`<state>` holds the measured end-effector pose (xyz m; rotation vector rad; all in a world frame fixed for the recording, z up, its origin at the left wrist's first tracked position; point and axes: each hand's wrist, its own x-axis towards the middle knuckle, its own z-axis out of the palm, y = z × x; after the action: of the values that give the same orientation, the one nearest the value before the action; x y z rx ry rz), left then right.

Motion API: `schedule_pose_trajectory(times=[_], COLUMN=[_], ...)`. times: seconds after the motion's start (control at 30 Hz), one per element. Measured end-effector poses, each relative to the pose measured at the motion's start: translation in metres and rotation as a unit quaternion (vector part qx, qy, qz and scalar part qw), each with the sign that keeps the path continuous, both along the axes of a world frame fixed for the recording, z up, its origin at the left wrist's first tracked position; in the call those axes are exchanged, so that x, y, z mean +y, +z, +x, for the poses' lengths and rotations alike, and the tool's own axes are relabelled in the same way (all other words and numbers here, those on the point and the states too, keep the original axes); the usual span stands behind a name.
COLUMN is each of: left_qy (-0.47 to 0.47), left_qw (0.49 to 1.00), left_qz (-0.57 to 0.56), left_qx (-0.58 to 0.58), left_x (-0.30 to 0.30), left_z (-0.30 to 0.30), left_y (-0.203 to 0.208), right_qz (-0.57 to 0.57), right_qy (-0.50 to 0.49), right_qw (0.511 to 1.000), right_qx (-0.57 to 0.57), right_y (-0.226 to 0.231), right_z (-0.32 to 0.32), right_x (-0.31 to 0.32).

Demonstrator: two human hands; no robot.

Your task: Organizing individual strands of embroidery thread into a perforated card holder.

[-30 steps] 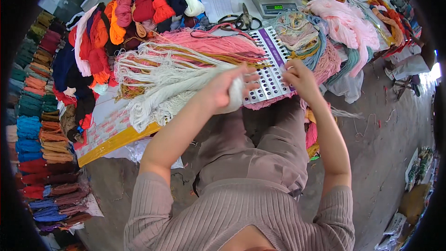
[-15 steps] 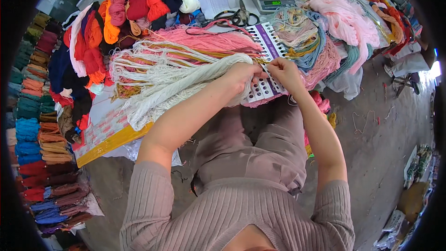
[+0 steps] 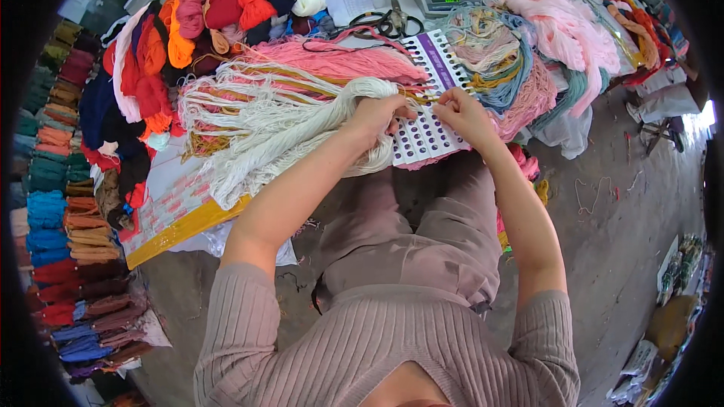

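Observation:
A white punched card (image 3: 427, 136) with a purple band and rows of holes lies across my lap edge of the table. My left hand (image 3: 383, 114) is closed around a thick hank of white yarn (image 3: 332, 111), which trails leftward in loose strands. At the card's right side, my right hand (image 3: 461, 114) pinches with thumb and fingertips; what they hold is too fine to make out. Ochre and pink strands run over the card between the two hands. Pink yarn (image 3: 339, 60) is spread just beyond the white hank.
Black-handled scissors (image 3: 395, 24) and a digital scale (image 3: 446, 1) stand behind the card. A tangle of mixed pastel yarn (image 3: 483, 53) and a pale pink hank (image 3: 554, 26) lie to the right. Red, orange and navy hanks (image 3: 151, 68) crowd the left. Yellow tape (image 3: 185, 237) lines the table's near edge.
My left hand has drawn back leftward from the card with the white yarn, widening the gap between my hands. More of the card's holes show now. My right hand stays nearly in place.

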<state>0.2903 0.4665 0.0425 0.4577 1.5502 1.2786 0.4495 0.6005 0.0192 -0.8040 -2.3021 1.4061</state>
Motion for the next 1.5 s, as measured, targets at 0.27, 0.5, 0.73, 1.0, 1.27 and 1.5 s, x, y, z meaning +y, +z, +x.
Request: schedule_pose_trajectory(times=[0.27, 0.5, 0.73, 1.0, 1.27, 1.5], left_qy=[0.023, -0.030, -0.219, 0.057, 0.300, 0.044], left_qw=[0.997, 0.943, 0.969, 0.922, 0.945, 0.966], left_qz=[0.010, 0.248, -0.035, 0.225, 0.127, 0.174], left_qx=[-0.070, -0.221, 0.106, -0.310, 0.014, -0.186], left_x=[-0.001, -0.028, 0.009, -0.074, -0.120, -0.069], left_z=[-0.015, -0.035, 0.019, -0.151, -0.213, 0.002], left_y=[0.011, 0.090, 0.009, 0.067, 0.052, 0.074], right_qz=[0.124, 0.080, -0.054, 0.168, 0.136, 0.013], right_qy=[-0.054, -0.061, 0.003, -0.057, -0.045, -0.029], right_qw=[0.988, 0.995, 0.991, 0.978, 0.987, 0.981], right_qx=[-0.075, -0.002, 0.118, -0.107, -0.069, 0.192], right_y=[0.004, -0.001, -0.015, 0.018, 0.015, 0.037], right_z=[-0.002, 0.001, 0.005, 0.001, -0.002, -0.004], right_x=[-0.017, -0.017, -0.009, -0.037, -0.043, -0.098])
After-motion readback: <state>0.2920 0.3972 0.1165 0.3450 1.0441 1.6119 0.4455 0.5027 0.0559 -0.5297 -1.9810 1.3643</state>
